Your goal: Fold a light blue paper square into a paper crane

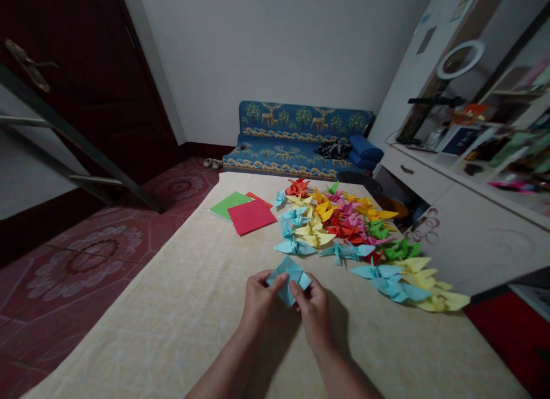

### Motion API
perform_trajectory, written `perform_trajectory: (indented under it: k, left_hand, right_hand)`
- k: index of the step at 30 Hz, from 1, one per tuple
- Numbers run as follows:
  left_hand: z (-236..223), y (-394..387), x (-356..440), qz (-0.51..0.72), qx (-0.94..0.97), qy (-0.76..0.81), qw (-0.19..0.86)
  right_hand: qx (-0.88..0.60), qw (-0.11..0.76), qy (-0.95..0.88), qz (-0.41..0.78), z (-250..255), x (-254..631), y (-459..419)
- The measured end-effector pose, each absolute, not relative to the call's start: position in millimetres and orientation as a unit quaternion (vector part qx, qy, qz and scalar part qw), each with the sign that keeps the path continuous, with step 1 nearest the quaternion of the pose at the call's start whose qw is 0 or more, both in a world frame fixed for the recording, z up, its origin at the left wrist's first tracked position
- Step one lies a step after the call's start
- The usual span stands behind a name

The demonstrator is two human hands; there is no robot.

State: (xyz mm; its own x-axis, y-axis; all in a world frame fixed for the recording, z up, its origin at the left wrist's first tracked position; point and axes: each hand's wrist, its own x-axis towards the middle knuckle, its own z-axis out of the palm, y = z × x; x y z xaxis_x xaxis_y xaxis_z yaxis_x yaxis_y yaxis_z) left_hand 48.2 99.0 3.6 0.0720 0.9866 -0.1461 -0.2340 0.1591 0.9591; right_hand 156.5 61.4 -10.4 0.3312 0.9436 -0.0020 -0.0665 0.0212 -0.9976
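Observation:
A light blue sheet of origami paper (287, 268), folded into a small diamond with crease lines, is held above the near half of the table. My left hand (260, 293) grips its left side, thumb lying on the face of the paper. On the right side my right hand (314, 300) pinches it, its thumb close to the other one. The fingers behind the paper are mostly hidden. Just beyond my hands lie folded paper cranes in blue (294, 247), yellow (313, 237), red (346, 233) and other colours.
Square paper sheets, red (251, 216) and green (232, 205), lie at the table's far left. A cream cloth covers the table (172, 307). Behind it stands a blue patterned sofa (283, 149). A white cabinet (464, 221) is at right, a metal ladder (86, 149) at left.

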Motion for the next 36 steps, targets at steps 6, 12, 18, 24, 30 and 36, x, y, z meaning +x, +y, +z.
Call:
perform_trajectory:
  k: [6, 12, 18, 24, 30, 36]
  left_hand:
    - [-3.0, 96.4, 50.4, 0.49, 0.411, 0.475, 0.605]
    - [-0.6, 95.0, 49.2, 0.496, 0.438, 0.484, 0.572]
    - [-6.7, 95.5, 47.7, 0.508, 0.444, 0.489, 0.552]
    - [-3.7, 92.4, 50.6, 0.5, 0.445, 0.487, 0.561]
    - [5.6, 88.3, 58.0, 0.493, 0.482, 0.438, 0.577]
    - [-1.5, 90.8, 56.1, 0.5, 0.385, 0.429, 0.646]
  right_hand:
    - [-0.542, 0.581, -0.4, 0.458, -17.2, 168.3, 63.3]
    - [-0.55, 0.568, -0.422, 0.443, -18.5, 166.0, 62.1]
    - [-0.547, 0.536, -0.468, 0.441, -10.2, 160.9, 60.0]
    - [-0.584, 0.548, -0.436, 0.41, -16.2, 160.4, 61.0]
    - [-0.624, 0.575, -0.417, 0.327, -18.0, 163.8, 60.9]
    - [-0.628, 0.576, -0.397, 0.34, -18.8, 162.5, 60.2]
